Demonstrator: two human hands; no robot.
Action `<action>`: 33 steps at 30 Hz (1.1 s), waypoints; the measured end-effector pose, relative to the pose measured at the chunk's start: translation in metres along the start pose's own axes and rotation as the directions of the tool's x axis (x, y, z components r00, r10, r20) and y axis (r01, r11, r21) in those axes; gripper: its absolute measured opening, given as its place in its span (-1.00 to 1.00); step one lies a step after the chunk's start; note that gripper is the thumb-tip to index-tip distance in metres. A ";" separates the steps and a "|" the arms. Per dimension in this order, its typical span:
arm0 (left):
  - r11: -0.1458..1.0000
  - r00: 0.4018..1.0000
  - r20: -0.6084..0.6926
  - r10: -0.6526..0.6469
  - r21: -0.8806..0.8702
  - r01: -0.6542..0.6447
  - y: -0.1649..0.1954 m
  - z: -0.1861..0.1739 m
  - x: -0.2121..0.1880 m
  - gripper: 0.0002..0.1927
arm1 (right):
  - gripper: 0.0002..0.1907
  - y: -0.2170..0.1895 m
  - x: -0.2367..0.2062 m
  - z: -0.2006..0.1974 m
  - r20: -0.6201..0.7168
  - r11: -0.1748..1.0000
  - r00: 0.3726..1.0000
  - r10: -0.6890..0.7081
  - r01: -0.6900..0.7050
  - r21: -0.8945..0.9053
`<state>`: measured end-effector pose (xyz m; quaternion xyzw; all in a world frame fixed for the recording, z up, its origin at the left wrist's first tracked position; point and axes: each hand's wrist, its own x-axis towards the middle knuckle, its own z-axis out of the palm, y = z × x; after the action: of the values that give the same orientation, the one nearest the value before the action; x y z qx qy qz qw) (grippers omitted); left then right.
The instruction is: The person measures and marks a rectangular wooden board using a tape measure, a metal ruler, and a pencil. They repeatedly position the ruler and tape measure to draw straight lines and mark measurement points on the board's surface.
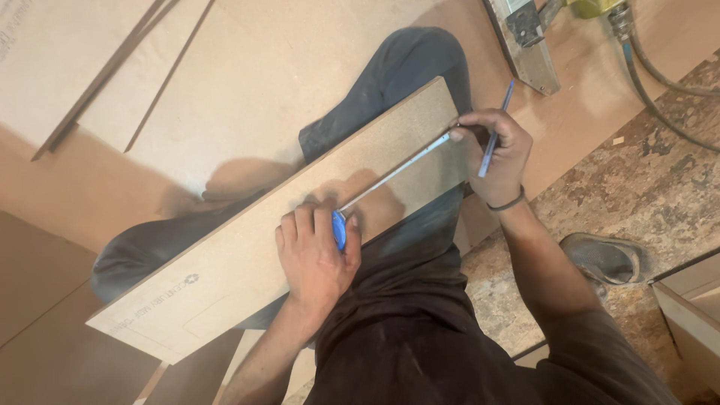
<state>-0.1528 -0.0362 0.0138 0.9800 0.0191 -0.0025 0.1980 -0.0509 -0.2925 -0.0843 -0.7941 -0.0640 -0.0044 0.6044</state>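
Left hand [315, 251] clamped on the blue tape measure [340, 229], right hand [499, 150] at two o'clock pinching tape end and pen [495, 131] on the board [285, 225] — keep that blade taut and flat.

Stretched tape blade [394, 172] crosses board [247, 255]; ends bare.

Warm, even indoor light falls from above, moderately bright, giving everything a tan cast. On the fibreboard plank [300, 217] a soft shadow spreads just beyond the left hand [315, 259], and a broader, darker one lies on the large sheet [247, 90] behind the plank. No harsh glare shows, only a faint sheen on the tape blade [397, 171]. Focus is fair; fine detail looks slightly soft, with straight edges bowing mildly near the corners.
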 end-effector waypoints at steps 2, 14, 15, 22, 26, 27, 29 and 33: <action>0.998 1.000 -0.001 -0.021 -0.054 0.021 0.002 0.005 -0.001 -0.70 | -0.86 0.008 -0.002 0.001 -0.034 0.996 0.997 -0.064 0.062 -0.057; 0.966 0.998 -0.009 0.066 -0.251 -0.066 0.008 0.029 0.017 -0.80 | -0.79 0.014 -0.009 -0.017 -0.007 0.991 0.997 0.073 -0.072 0.112; 0.961 0.998 -0.001 0.070 -0.266 -0.068 0.011 0.030 0.021 -0.82 | -0.78 0.015 -0.008 -0.018 -0.005 0.994 0.997 0.081 -0.080 0.079; 0.956 0.991 0.116 0.062 -0.291 -0.026 0.021 0.031 0.041 -0.85 | -0.76 0.026 -0.003 -0.024 0.040 0.999 0.998 0.043 -0.044 0.031; 0.961 0.988 0.081 0.128 -0.256 -0.103 0.021 0.029 0.048 -0.80 | -0.84 0.034 0.001 -0.026 0.058 0.994 0.994 0.095 -0.097 0.047; 0.962 0.987 0.073 0.145 -0.243 -0.123 0.020 0.029 0.050 -0.79 | -0.83 0.036 0.002 -0.028 0.073 0.995 0.993 0.097 -0.099 0.030; 0.945 0.984 0.053 0.168 -0.292 -0.146 0.017 0.029 0.052 -0.77 | -0.82 0.039 0.003 -0.032 0.108 0.994 0.988 0.107 -0.107 -0.004; 0.935 0.976 0.057 0.209 -0.306 -0.182 0.012 0.032 0.051 -0.76 | -0.80 0.042 0.002 -0.034 0.124 0.997 0.989 0.077 -0.075 -0.018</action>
<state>-0.1017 -0.0580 -0.0115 0.9348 -0.0870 -0.0234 0.3436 -0.0420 -0.3357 -0.1155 -0.7986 -0.0714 0.0679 0.5938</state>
